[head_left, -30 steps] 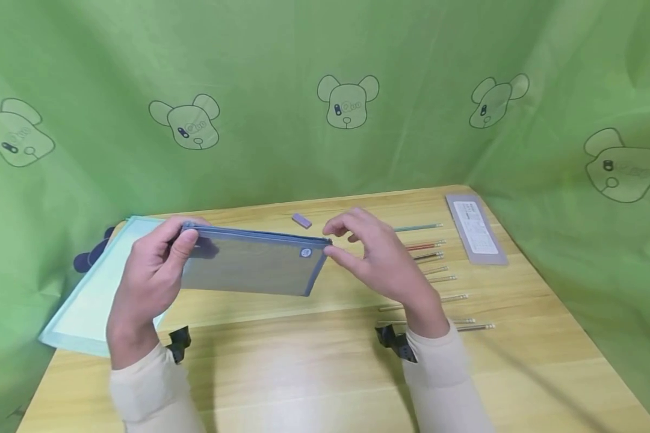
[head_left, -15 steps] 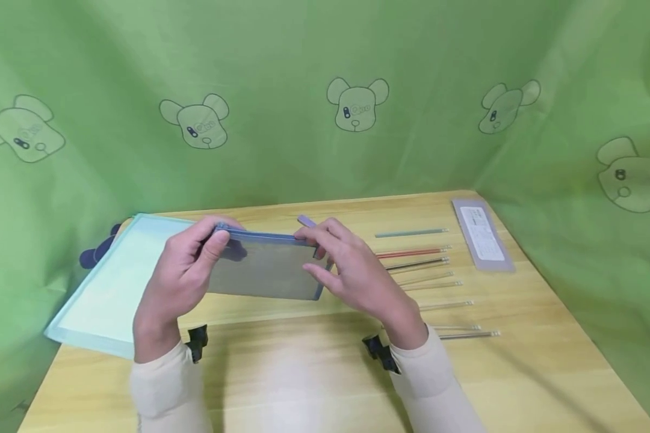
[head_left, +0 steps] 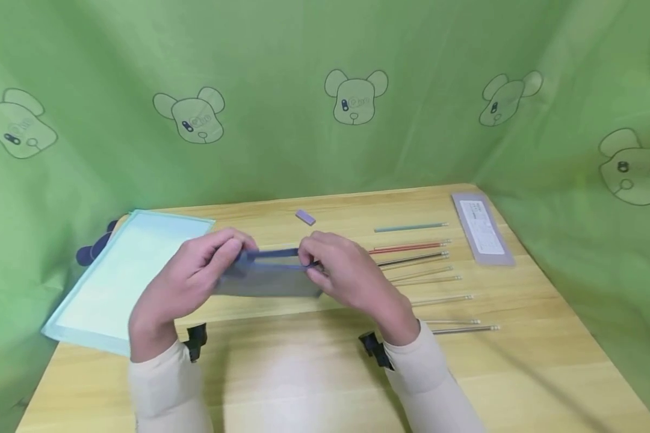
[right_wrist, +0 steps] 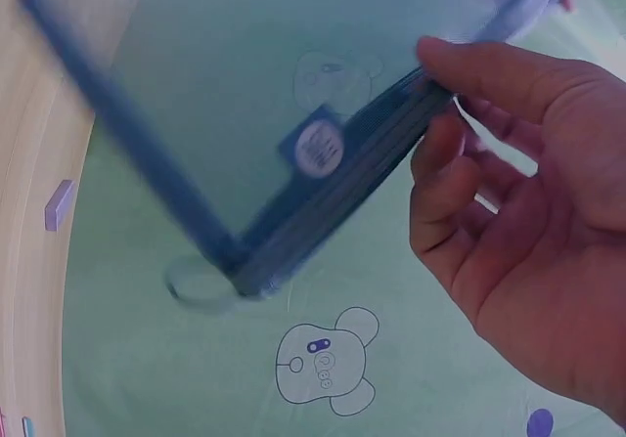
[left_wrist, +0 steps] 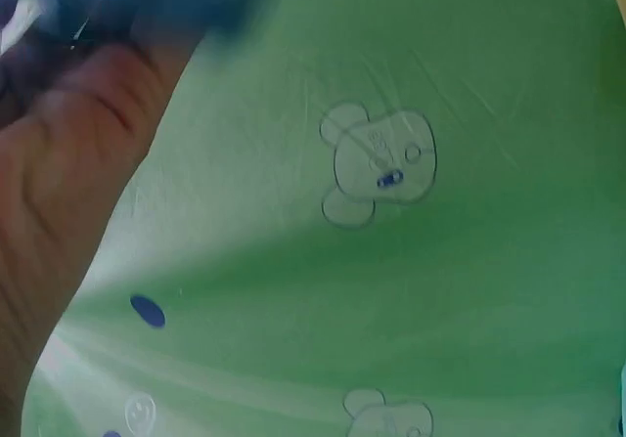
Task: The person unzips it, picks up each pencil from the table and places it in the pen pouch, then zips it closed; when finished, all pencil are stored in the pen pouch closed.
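Observation:
Over the table, both hands hold a see-through zipper pouch (head_left: 276,285) with blue edging. Its two top edges stand apart in the head view, with a gap between them. My left hand (head_left: 192,278) grips its left end, thumb on the near side. Near the right end, my right hand (head_left: 346,270) pinches the top edge between thumb and fingers. The right wrist view shows the pouch's zipper edge (right_wrist: 342,193) with a small round label, and the right thumb and fingers on it. In the left wrist view, the blue edging is blurred above the left hand (left_wrist: 68,153).
A light teal document bag (head_left: 114,276) lies at the left, a dark blue object (head_left: 92,249) behind it. Several pencils (head_left: 411,227) lie in a column at the right, beside a flat purple case (head_left: 482,231). A purple eraser (head_left: 306,217) sits at the back.
My right hand has moved left from the pouch's corner and now pinches its top edge. My left hand has moved right with the pouch. The pouch's top edges have parted.

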The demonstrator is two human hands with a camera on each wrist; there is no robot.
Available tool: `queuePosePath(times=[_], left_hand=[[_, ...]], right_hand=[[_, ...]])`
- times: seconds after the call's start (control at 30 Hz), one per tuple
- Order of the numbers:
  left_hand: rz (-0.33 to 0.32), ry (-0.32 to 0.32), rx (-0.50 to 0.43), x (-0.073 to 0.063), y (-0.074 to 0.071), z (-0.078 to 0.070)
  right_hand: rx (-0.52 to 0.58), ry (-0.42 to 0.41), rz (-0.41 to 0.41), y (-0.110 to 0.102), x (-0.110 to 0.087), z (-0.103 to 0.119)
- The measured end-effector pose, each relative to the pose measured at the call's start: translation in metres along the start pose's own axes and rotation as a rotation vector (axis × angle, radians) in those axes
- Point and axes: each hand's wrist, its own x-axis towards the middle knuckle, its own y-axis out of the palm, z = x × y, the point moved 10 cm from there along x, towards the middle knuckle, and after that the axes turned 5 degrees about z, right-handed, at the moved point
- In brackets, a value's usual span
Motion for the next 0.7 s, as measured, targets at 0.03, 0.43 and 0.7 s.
queuePosePath(times=[0.03,0.43,0.7], left_hand=[[0.048,-0.028,-0.002,-0.002,0.003,0.004],[0.403,-0.327,0.130,0.004,0.057,0.050],[0.348,-0.397,0.179,0.024,0.073,0.080]], right_hand=[[-0.025,-0.015,0.007,0.002,0.000,0.002],[-0.233,-0.122,0.083,0.044,0.005,0.014],[-0.309,-0.173,0.103,0.068,-0.007,0.009]])
